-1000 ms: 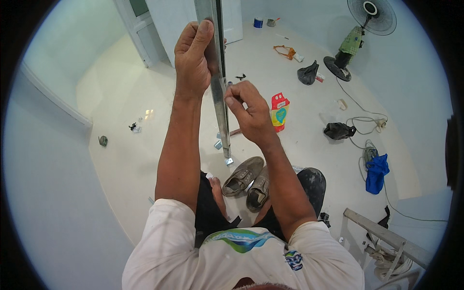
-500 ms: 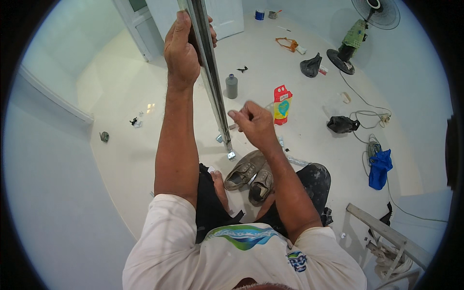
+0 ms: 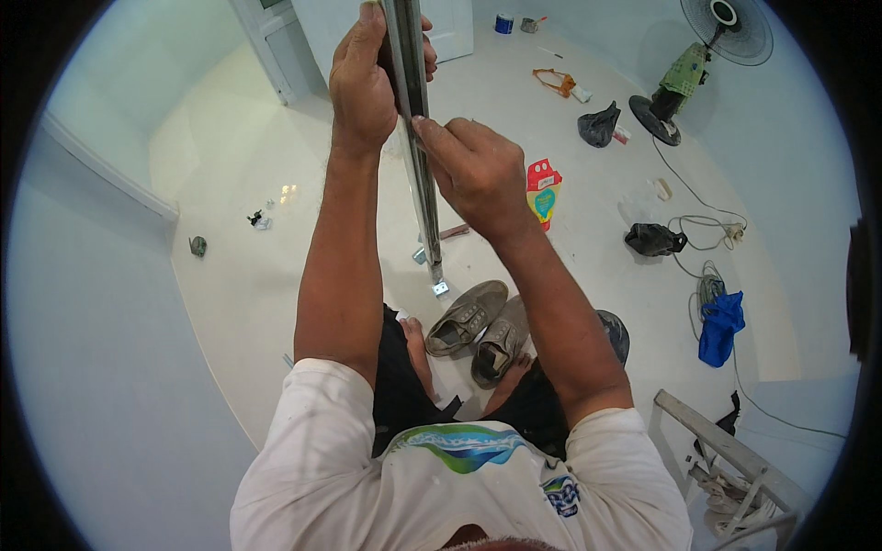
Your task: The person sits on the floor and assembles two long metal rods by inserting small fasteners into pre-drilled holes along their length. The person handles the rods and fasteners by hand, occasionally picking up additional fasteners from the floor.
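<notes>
A long shiny metal rail [image 3: 419, 151], with a channel along its length, slants from the top edge down toward my feet. My left hand [image 3: 364, 101] is closed round its upper part, thumb on the near side and fingertips showing beyond. Lower down, my right hand [image 3: 482, 174] has its fingers curled in against the rail's right side, a fingertip touching it. Whether something small sits in those fingers is hidden. A small metal bracket [image 3: 440, 288] shows by the rail's lower end. Just beyond my feet lies a pair of worn grey-brown shoes [image 3: 469, 319].
A red and yellow pouch [image 3: 544, 195] lies past my right hand. Black plastic bags [image 3: 599, 125], a blue bag [image 3: 721, 329], a loose cable [image 3: 707, 225] and a standing fan [image 3: 657, 118] are to the right. A metal ladder [image 3: 726, 445] stands at the lower right.
My right hand has risen from beside the lower rail and now touches it, just below my left hand. The grey bottle is now hidden behind it. The left hand keeps its grip.
</notes>
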### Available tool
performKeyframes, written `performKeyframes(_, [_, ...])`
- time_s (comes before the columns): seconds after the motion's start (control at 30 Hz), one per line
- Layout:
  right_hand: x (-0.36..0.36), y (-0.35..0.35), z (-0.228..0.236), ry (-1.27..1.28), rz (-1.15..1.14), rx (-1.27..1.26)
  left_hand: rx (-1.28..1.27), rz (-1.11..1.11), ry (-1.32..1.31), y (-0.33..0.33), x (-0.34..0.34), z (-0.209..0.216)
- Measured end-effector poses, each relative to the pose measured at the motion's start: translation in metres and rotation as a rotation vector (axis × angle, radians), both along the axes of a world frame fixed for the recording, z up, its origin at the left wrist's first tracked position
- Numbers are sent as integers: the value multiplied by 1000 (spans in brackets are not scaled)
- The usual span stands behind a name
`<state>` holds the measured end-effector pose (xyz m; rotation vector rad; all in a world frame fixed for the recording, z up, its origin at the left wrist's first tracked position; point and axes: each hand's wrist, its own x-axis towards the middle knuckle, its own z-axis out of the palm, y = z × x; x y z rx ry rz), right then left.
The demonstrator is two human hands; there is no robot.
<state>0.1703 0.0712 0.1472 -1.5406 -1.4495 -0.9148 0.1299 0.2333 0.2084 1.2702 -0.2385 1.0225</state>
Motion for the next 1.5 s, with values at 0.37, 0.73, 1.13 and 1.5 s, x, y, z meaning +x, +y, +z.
performKeyframes(0.37, [8, 17, -7, 87, 51, 55, 42, 24, 23, 1, 3, 5])
performKeyframes(0.73, [18, -13, -66, 278, 154, -338, -13, 4, 8, 33, 10, -1])
performKeyframes(1.13, [-13, 30, 2, 784, 22, -28, 8, 149, 11, 14, 12, 1])
performKeyframes(1.5, [-12, 33, 18, 538, -273, -139, 120, 306, 87, 4, 13, -2])
